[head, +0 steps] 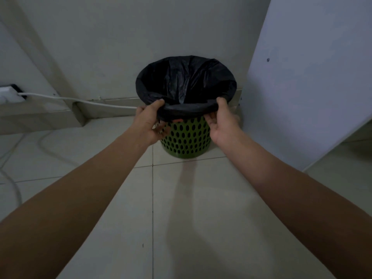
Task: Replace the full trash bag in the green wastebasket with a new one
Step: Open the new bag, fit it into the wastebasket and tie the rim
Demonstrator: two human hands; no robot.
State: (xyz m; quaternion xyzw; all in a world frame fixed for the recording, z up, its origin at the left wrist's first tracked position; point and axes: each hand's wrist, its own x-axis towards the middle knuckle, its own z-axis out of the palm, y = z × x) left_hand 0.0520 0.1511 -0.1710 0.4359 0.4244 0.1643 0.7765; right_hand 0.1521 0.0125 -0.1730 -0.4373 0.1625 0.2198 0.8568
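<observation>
At 10 o'clock from me a white plug (8,95) sits low at the wall (120,47). Its cable (80,100) runs along the foot of the wall toward the basket (186,137). My left hand (150,122) holds the bag (186,81) by its edge, at about 8 o'clock of the rim. The thumb lies on top and the fingers are curled under the folded edge. The black bag lines the basket, and its edge is turned over the rim all around. Inside it is wrinkled, and I cannot tell if anything lies in it. The green basket, with oval holes, stands upright on the tiled floor (181,218) at 12 o'clock, close to the wall. My right hand (222,121) pinches the same edge at about 4 o'clock, thumb above, fingers curled below. At 2 o'clock a white board (312,77) stands just beside the basket.
</observation>
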